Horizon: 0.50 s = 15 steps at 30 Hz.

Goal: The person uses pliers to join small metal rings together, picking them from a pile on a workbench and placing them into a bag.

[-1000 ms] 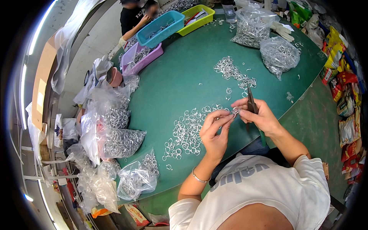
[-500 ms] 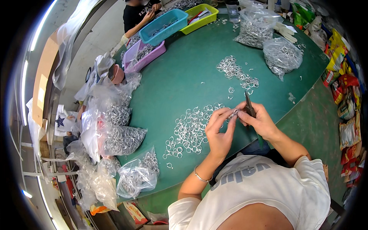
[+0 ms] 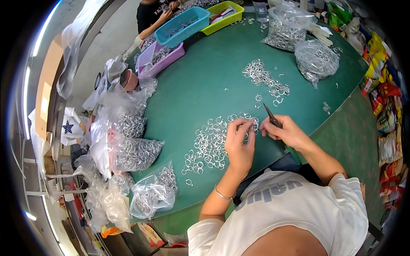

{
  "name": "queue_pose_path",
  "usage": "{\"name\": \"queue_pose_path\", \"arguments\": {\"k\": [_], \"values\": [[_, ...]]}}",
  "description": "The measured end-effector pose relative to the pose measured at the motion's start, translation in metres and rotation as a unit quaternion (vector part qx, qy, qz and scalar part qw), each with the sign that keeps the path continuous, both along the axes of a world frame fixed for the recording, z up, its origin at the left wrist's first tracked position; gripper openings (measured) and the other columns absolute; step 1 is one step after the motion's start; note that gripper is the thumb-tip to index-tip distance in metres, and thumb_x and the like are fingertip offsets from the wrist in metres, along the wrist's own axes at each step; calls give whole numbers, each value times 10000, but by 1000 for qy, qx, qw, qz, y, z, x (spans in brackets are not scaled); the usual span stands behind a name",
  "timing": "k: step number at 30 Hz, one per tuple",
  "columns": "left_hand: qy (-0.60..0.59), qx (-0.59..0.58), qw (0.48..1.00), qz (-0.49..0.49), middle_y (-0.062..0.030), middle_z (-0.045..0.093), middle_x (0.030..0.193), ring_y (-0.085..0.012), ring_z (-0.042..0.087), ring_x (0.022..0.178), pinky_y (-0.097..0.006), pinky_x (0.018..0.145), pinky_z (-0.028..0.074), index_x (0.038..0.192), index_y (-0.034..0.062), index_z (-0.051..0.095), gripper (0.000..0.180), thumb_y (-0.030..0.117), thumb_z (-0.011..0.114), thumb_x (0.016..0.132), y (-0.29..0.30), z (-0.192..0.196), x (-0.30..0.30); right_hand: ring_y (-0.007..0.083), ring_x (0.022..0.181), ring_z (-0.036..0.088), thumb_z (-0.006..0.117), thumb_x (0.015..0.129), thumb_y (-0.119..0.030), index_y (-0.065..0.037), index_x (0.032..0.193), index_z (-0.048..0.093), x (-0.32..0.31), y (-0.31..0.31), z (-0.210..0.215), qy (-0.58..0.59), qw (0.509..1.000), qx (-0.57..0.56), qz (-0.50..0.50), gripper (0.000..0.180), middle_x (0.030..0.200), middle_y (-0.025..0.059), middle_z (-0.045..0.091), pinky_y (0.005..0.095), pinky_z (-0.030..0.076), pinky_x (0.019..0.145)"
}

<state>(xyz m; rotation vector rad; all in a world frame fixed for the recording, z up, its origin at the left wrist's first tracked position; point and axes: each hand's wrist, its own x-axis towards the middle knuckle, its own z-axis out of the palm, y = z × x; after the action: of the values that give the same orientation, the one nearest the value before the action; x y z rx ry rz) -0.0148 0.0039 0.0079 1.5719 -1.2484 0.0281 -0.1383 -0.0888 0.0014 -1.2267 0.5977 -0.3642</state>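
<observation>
In the head view, three plastic baskets stand at the far side of the green table (image 3: 192, 89): a blue basket (image 3: 183, 37) with metal pieces in it, a purple basket (image 3: 169, 63) with metal pieces and clear plastic, and a yellow-green basket (image 3: 222, 24) holding something red and white. Two clear bags (image 3: 317, 62) full of metal rings sit at the far right; more filled bags (image 3: 137, 154) crowd the left side, overlapping too much to count. Loose metal rings (image 3: 209, 143) lie in two main heaps, one just beside the left hand (image 3: 239, 147), the other farther off, too many to number. The left fingers are curled, and I cannot tell whether they pinch a ring. The right hand (image 3: 289, 131) grasps one pair of pliers (image 3: 271, 116), hiding its middle. A glove (image 3: 320, 35) lies behind the bags, and one co-worker's hand (image 3: 165, 15) shows beyond the baskets.
</observation>
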Motion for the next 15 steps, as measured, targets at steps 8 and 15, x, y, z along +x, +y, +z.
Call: {"name": "queue_pose_path", "arguments": {"k": [8,15], "values": [[-72,52,993,-74,-95,544,926,-190,556,777,-286,612,460,933,9,606,248,-80,605,702,-4,-10,2,39,508,436,633,798,-161,-30,737,560,-4,-2,9,13,999,-34,10,162,629,17,580,195,324,440],[260,227,919,-190,-83,607,779,-105,557,678,-219,567,445,871,-56,597,97,20,584,811,-4,6,19,32,530,465,626,797,-130,-14,742,566,-7,-4,15,50,995,-75,41,141,642,21,598,192,341,449]]}}
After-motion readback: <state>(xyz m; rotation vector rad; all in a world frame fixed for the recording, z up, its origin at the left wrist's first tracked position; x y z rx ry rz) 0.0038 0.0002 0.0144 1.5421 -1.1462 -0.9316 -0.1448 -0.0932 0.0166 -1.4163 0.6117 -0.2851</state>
